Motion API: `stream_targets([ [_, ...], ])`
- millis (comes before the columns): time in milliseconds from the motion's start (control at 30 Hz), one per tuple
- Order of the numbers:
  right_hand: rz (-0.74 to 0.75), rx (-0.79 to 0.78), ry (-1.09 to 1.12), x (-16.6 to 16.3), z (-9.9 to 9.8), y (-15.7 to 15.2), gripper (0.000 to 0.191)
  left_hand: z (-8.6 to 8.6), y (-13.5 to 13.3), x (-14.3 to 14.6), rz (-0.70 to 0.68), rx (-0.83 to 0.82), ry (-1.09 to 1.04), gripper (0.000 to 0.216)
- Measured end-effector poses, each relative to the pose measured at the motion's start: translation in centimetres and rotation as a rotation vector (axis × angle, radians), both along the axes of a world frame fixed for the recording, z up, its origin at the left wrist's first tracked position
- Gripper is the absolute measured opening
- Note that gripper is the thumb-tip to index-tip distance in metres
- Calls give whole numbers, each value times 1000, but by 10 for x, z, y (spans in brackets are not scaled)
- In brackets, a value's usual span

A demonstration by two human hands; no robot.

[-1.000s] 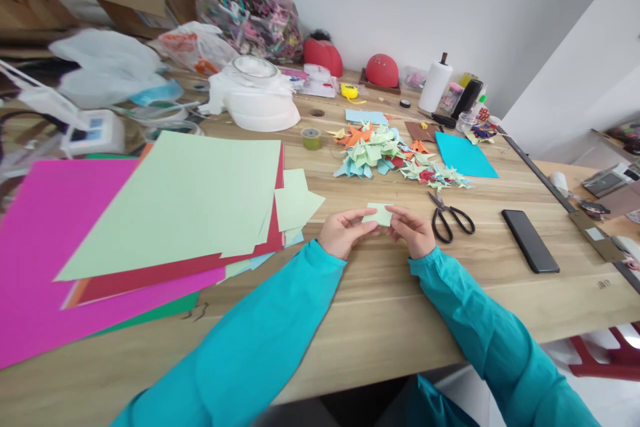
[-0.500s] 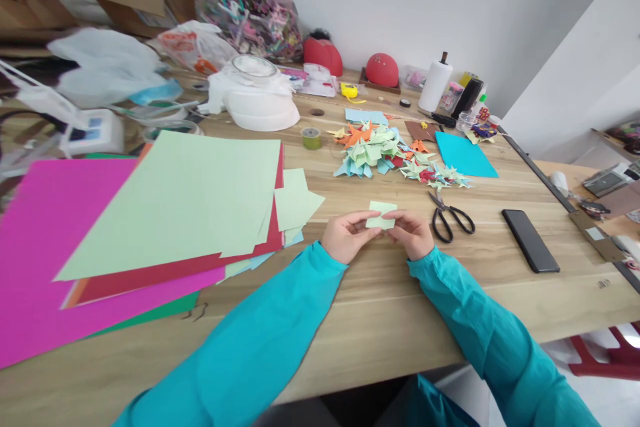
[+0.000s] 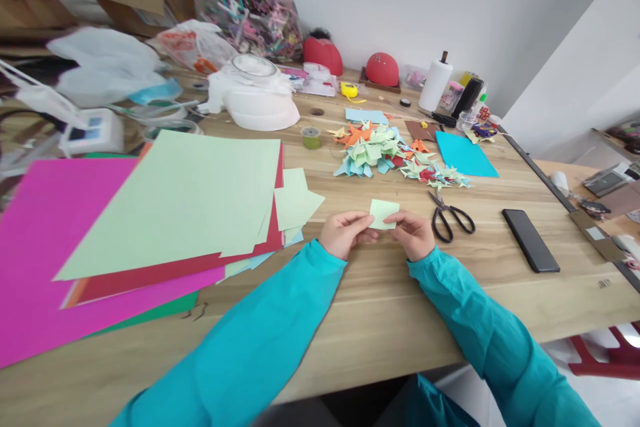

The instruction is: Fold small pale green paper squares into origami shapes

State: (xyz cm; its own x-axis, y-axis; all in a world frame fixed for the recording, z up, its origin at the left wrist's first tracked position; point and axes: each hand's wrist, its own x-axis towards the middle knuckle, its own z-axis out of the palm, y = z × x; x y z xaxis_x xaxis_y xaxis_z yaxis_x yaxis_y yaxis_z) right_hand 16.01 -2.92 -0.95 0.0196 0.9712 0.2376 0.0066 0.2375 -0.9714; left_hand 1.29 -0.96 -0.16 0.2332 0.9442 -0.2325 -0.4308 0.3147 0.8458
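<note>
A small pale green paper square (image 3: 383,213) is held just above the wooden table (image 3: 380,307) between both my hands. My left hand (image 3: 343,234) pinches its lower left edge with fingers closed. My right hand (image 3: 415,234) pinches its lower right edge, also closed. Both arms wear teal sleeves. A pile of folded paper shapes (image 3: 387,155) in green, orange, red and blue lies a little beyond the hands.
Black scissors (image 3: 449,217) lie just right of my right hand, then a black phone (image 3: 530,240). Large sheets of green, red and pink paper (image 3: 165,213) cover the left side. A blue sheet (image 3: 465,155), a white bowl (image 3: 257,103) and clutter sit farther back.
The green square has been tilted up and turned slightly in my fingers; my hands have stayed in nearly the same spot.
</note>
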Motion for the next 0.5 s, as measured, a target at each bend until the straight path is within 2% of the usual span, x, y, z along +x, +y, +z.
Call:
stream_targets([
  [267, 27, -8, 21, 1, 2, 1, 18, 4, -3, -1, 4, 131, 175, 34],
  [500, 71, 17, -27, 6, -1, 7, 19, 1, 0, -3, -16, 230, 107, 48],
])
